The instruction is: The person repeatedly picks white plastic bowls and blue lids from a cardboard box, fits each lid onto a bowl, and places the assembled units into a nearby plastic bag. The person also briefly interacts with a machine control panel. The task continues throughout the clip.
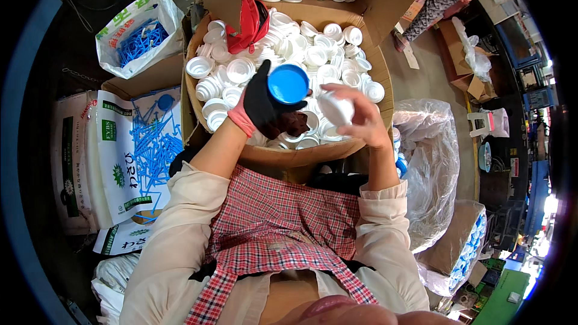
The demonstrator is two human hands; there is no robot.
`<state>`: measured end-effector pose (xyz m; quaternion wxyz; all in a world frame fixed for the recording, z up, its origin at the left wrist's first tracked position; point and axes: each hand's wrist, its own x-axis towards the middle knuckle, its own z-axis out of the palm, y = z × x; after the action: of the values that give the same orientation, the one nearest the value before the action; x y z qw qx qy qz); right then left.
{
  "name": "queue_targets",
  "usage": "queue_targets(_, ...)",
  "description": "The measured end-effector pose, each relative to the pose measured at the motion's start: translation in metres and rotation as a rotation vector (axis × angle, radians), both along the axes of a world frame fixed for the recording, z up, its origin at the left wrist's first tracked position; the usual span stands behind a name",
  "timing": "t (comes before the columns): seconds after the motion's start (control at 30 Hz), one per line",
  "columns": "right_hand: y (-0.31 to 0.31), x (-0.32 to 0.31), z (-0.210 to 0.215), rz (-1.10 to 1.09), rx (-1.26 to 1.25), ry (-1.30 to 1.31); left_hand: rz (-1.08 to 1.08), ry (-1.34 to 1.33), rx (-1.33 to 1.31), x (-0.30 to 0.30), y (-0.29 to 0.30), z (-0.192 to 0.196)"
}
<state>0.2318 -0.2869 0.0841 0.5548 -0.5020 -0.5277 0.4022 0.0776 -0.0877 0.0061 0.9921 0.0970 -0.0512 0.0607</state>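
Observation:
My left hand (262,107), in a black glove with a pink cuff, grips a round blue plastic cap (288,83) with its flat side up. Just to its right, my bare right hand (366,115) has its fingers curled round a white plastic cap (335,108), slightly blurred. Both hands are over an open cardboard box (313,155) heaped with white stepped caps (241,70). A red zipped pouch (248,26) lies on the heap at the far left. The fingertips under the blue cap are mostly hidden.
A white bag (108,48) of thin blue plastic pieces stands far left. More blue sticks (155,144) lie on printed sheeting below it. Clear plastic bags (430,162) and a bagged box (442,262) with blue pieces stand right. Beyond, another person (442,6) stands near a second cap-filled box.

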Motion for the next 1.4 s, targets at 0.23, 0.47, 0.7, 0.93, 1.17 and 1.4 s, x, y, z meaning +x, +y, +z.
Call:
queue_targets(0.23,0.001,0.012,-0.023,-0.189,0.177,0.555,0.188,0.000,0.202,-0.008,-0.001,0.016)
queue_targets(0.47,0.012,-0.017,0.000,-0.209,0.178,0.259,0.149,-0.157,-0.119,-0.009,-0.013,0.028)
queue_targets(0.7,0.032,-0.074,0.015,-0.485,0.300,-0.869,0.844,0.097,1.450,-0.017,-0.030,0.039)
queue_targets(0.93,0.037,-0.075,0.011,-0.522,0.326,-0.948,0.858,0.018,1.302,-0.017,-0.040,0.049)
queue_targets(1.17,0.037,-0.075,0.009,-0.529,0.335,-0.961,0.741,-0.010,1.151,-0.016,-0.036,0.044)
queue_targets(1.4,0.037,-0.076,0.012,-0.519,0.334,-0.963,0.774,-0.008,1.250,-0.017,-0.036,0.043)
